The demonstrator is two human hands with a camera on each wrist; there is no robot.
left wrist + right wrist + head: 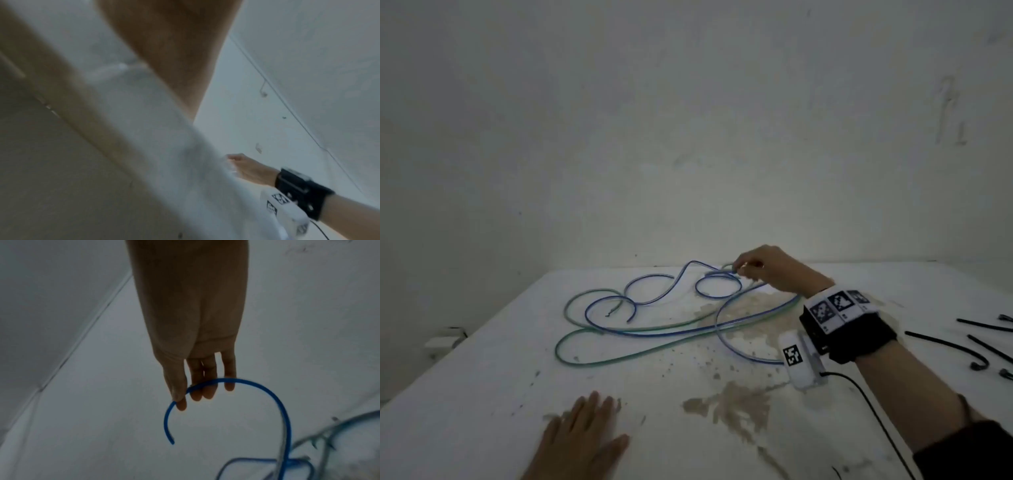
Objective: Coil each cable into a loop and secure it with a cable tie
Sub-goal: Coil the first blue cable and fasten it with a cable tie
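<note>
Right hand [774, 270] way out at far side of table [482, 394], thumb and fingers pinched on free end of blue cable [257, 387]. Rest of cable sprawled in loose loops mid-table. Left hand [582, 442] flat on near edge, fingers straight, holding nothing. Black cable ties [948, 344] off to right.

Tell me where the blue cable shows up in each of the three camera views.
Head: the blue cable sprawls in loops across mid-table, its far end pinched by the right hand.
Left wrist: not in it; too blurred to tell.
Right wrist: arcs under the fingertips, lower centre.
Shared landmark: the right hand, in all three.
</note>
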